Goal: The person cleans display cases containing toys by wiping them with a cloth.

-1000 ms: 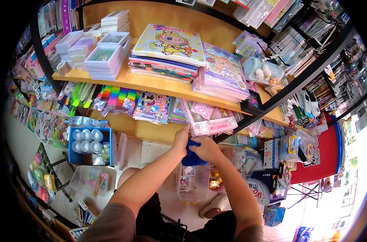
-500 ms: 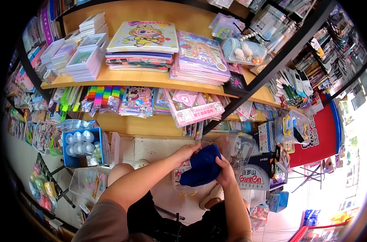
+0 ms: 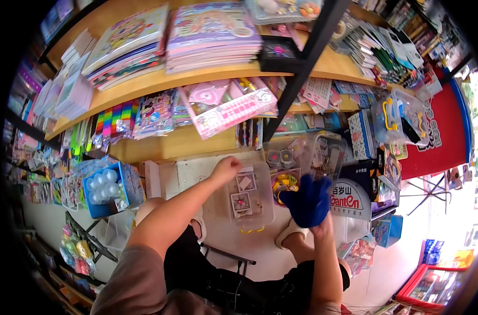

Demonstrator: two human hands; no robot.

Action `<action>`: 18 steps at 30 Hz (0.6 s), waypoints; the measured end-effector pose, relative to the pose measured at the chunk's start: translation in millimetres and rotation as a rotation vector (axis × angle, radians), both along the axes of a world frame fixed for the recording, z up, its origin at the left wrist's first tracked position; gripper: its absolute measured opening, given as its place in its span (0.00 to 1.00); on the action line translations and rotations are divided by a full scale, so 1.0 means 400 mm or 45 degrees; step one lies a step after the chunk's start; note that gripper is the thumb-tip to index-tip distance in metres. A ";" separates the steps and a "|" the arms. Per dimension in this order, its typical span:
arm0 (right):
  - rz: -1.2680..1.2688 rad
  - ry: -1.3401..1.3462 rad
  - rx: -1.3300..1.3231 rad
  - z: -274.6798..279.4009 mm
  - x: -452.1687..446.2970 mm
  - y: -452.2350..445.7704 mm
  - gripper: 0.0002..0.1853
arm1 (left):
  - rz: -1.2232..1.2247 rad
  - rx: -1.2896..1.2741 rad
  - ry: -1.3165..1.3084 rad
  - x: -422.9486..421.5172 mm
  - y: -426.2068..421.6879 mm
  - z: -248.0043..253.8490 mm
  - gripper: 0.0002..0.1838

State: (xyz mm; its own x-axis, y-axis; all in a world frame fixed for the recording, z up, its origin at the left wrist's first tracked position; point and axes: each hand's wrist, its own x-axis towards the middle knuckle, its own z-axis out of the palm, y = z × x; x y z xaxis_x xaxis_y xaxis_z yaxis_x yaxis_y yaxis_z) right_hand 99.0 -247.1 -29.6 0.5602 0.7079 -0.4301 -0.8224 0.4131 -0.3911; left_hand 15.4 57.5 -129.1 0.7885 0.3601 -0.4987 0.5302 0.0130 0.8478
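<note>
A dark blue cloth (image 3: 306, 200) covers most of my right hand (image 3: 321, 227), which grips it on the right. Its folds hide the fingers; only the wrist and base of the hand show. My left hand (image 3: 227, 169) hovers by the upper left edge of a clear plastic bin (image 3: 262, 202), fingers curled in with nothing visible in them. Inside that bin lie small framed boxes (image 3: 241, 203). Behind the cloth is another clear container with yellow and pink items (image 3: 285, 181).
Wooden shelves ahead carry stacked books (image 3: 213, 39) and a pink box (image 3: 234, 113) jutting over the edge. A black post (image 3: 302, 73) slants at the right. A blue box (image 3: 108, 189) stands left, a Ganten carton (image 3: 349, 197) right. A folding stool (image 3: 231, 254) is between my legs.
My left hand has let go of the blue cloth and moved left. My right hand has carried the cloth right and upright, uncovering the bin. The view has shifted right and down.
</note>
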 end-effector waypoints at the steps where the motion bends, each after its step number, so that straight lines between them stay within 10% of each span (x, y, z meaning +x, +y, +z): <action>1: 0.031 0.029 0.019 -0.037 -0.013 -0.014 0.21 | -0.172 0.315 0.022 -0.008 -0.010 -0.041 0.11; 12: -0.164 0.037 -0.345 -0.049 -0.037 -0.194 0.21 | -0.487 1.283 0.424 0.042 -0.210 -0.356 0.35; 14: -0.007 -0.541 -0.546 -0.018 -0.037 -0.177 0.22 | -0.351 1.400 0.541 0.055 -0.221 -0.430 0.43; 18: 0.032 -0.649 -0.628 0.002 -0.031 -0.173 0.23 | -0.293 1.631 0.518 0.061 -0.202 -0.466 0.32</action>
